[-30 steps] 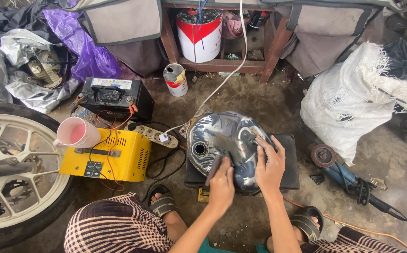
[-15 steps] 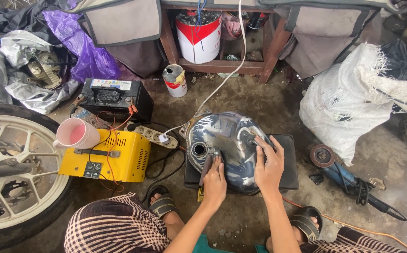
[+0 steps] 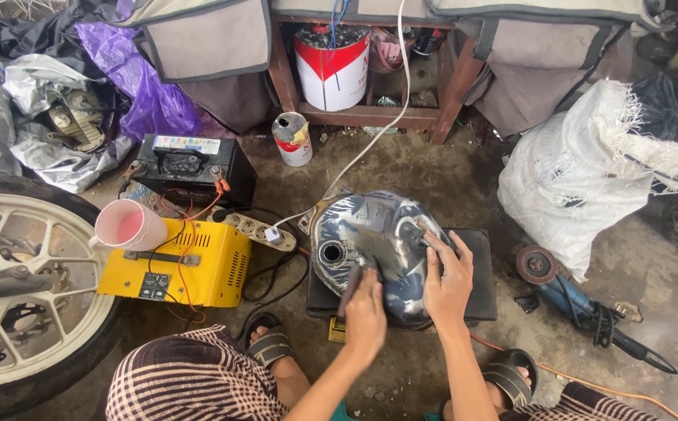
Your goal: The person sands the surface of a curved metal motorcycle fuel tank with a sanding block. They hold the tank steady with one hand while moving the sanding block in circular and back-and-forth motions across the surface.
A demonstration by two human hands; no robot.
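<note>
A: Where do we find the tank [image 3: 374, 253]?

B: We see it on a black pad [image 3: 482, 300] on the floor [image 3: 448, 179], near the middle, between our two sandalled feet and the wooden shelf [image 3: 366, 117]. Its filler hole faces up on the side toward the charger [image 3: 179, 265].

A: State of the left hand [image 3: 366, 316]?

B: Its grip is closed on a dark strip [image 3: 349, 287], pressed flat against the tank just beside the filler hole. We cannot tell what the strip is made of.

A: And the right hand [image 3: 448, 277]?

B: It rests palm down on the tank's far side from the charger. The fingers lie together on the metal, clamped on nothing; the fingertips reach the tank's upper edge.

A: What stands around the tank?

B: The yellow charger sits beside it, with a pink cup [image 3: 128, 226] on its top corner and a power strip [image 3: 257, 230] between charger and tank. A black battery [image 3: 191, 168] lies behind the charger. A small can [image 3: 292, 139] stands in front of the shelf, and a red and white bucket [image 3: 331, 66] stands on it. A grinder [image 3: 580, 304] lies on the floor beyond the pad, below a white sack [image 3: 588, 179]. A wheel [image 3: 19, 288] fills the floor's edge past the charger.
</note>
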